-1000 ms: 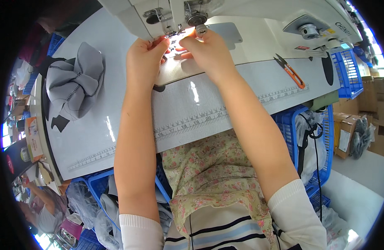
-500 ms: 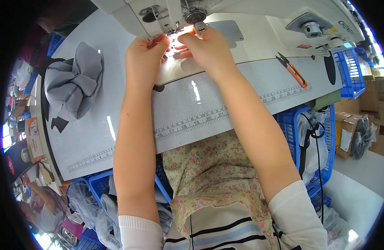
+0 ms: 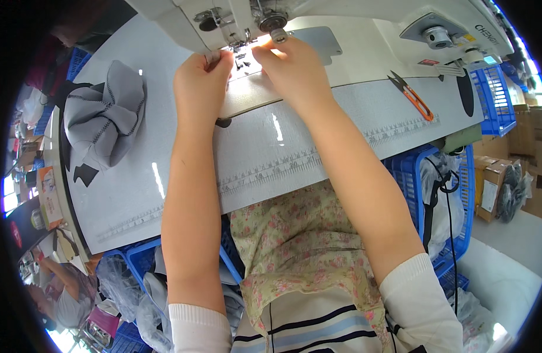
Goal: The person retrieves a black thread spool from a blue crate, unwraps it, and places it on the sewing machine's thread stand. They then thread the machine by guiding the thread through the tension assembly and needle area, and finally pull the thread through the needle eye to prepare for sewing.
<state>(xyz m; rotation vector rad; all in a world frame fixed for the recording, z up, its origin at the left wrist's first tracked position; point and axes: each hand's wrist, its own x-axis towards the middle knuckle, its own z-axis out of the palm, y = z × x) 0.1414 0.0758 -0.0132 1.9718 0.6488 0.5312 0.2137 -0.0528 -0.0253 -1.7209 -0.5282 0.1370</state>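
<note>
Both my hands are at the needle area of a white sewing machine (image 3: pixel 353 10), on either side of its brightly lit needle plate (image 3: pixel 244 66). My left hand (image 3: pixel 200 81) is closed, thumb against curled fingers, just left of the presser foot (image 3: pixel 240 46). To the right of the foot, below a round metal knob (image 3: pixel 278 36), my right hand (image 3: pixel 300 69) is also closed, its thumb and forefinger pinched together. Whatever is between the fingers of either hand is too small or hidden to make out. Glare washes out part of the plate.
A grey stitched fabric piece (image 3: pixel 100 132) and a black scrap (image 3: pixel 85 174) lie on the left of the table (image 3: pixel 259 141). Orange-handled thread snips (image 3: pixel 417 101) lie to the right. Blue baskets (image 3: pixel 405 179) stand below the table edge. A person (image 3: pixel 65 294) sits at far left.
My hands have drawn apart, the left one slightly leftward and the right fingertips away from the needle. More of the lit needle plate shows between them.
</note>
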